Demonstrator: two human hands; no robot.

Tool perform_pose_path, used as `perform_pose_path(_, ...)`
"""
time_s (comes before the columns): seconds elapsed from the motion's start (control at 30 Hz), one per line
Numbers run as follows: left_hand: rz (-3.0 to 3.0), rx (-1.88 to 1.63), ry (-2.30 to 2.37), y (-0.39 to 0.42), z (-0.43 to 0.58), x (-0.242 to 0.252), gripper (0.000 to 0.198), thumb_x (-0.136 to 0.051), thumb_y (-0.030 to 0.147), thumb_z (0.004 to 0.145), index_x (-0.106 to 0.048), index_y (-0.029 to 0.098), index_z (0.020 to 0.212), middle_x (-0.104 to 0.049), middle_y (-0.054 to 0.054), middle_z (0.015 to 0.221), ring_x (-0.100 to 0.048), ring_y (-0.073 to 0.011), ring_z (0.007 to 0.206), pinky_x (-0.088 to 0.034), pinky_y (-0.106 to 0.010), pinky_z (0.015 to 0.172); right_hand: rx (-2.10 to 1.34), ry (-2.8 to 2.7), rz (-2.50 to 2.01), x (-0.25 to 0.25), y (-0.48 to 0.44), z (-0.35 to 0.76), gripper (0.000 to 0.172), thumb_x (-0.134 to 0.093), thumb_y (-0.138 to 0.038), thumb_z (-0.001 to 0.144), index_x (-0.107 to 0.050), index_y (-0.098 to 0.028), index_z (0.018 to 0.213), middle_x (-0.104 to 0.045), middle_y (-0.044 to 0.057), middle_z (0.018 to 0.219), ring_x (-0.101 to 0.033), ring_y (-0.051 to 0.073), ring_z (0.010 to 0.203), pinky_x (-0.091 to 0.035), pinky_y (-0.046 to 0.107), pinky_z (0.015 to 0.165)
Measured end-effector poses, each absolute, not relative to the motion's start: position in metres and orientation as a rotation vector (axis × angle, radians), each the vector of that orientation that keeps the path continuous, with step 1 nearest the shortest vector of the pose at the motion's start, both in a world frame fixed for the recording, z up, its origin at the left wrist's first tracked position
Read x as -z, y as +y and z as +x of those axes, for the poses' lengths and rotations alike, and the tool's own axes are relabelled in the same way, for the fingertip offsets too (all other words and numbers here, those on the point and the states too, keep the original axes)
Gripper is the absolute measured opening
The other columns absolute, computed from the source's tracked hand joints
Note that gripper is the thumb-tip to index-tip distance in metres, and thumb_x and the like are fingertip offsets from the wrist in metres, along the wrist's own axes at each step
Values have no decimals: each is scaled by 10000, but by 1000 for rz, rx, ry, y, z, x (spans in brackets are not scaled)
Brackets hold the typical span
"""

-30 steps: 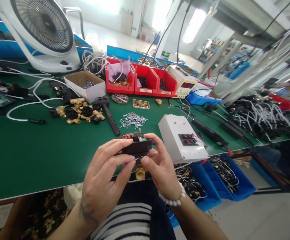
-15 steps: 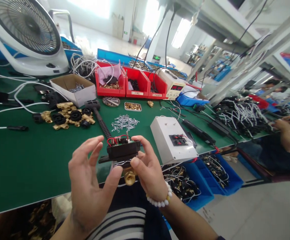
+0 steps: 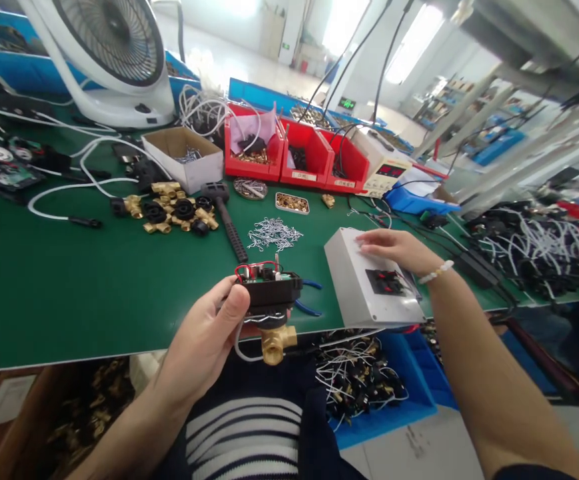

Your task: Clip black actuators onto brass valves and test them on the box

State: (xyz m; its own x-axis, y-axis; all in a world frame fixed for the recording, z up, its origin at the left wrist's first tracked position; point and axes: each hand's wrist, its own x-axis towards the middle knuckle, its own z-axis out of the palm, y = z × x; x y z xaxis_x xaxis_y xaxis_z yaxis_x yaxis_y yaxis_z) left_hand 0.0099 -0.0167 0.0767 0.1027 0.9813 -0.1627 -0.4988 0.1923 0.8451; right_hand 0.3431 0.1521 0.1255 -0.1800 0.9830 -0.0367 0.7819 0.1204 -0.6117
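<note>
My left hand [image 3: 209, 333] is closed round the left side of a black housing [image 3: 269, 293] with an open top showing a circuit board and red wires. A brass valve body [image 3: 275, 341] hangs under the housing, and a grey cable loops beside it. My right hand [image 3: 404, 250] reaches over the grey box [image 3: 354, 267], its fingertips at the small switches on the top face; whether they pinch one is too small to tell. Blue-handled pliers [image 3: 312, 308] lie just behind the housing. Beyond them is a pile of metal clips [image 3: 273, 233].
A black hammer [image 3: 226, 220] lies beside brass fittings [image 3: 169, 210]. Behind stand a carton [image 3: 204, 170], red bins [image 3: 306, 175], a power supply [image 3: 386, 170] and a white fan [image 3: 119, 107]. A blue crate [image 3: 409, 400] of cabled parts is below the table edge.
My right hand has let go of the housing and moved right to the grey box. My left hand has closed on the housing. The view has shifted, and the blue-handled pliers now show.
</note>
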Motion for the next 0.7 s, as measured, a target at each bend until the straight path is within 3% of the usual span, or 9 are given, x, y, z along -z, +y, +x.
perform_pose_path(0.1, 749, -1245, 861, -20, 9, -81, 634, -693, 687, 794, -702, 120, 1078, -770, -127, 928, -752, -264, 796, -608, -303, 633, -692, -1932, -1718, -111, 154, 347, 539, -785, -607, 621, -762, -163, 926, -750, 86, 908, -642, 213, 782, -512, 358, 744)
perform_pose_path(0.2, 747, -1221, 861, -25, 8, -87, 599, -665, 675, 829, -709, 132, 1079, -775, -119, 967, -756, -250, 840, -617, -295, 687, -603, -1861, -1720, -104, 152, 340, 457, -785, -576, 629, -744, -166, 826, -732, 73, 805, -624, 201, 723, -506, 348, 715)
perform_pose_path(0.47, 650, -1187, 924, -34, 12, -97, 585, -668, 690, 819, -720, 157, 1055, -781, -83, 968, -756, -224, 837, -622, -289, 767, -542, -1782, -1698, -103, 147, 330, 275, -724, -429, 708, -709, -173, 806, -712, 57, 763, -613, 189, 703, -524, 367, 792)
perform_pose_path(0.7, 653, -1203, 896, -30, 13, -96, 555, -681, 655, 828, -721, 152, 1059, -776, -86, 969, -748, -224, 847, -626, -290, 735, -533, -1824, -1690, -103, 147, 328, 269, -687, -454, 748, -686, -186, 777, -701, 61, 765, -613, 188, 707, -519, 362, 800)
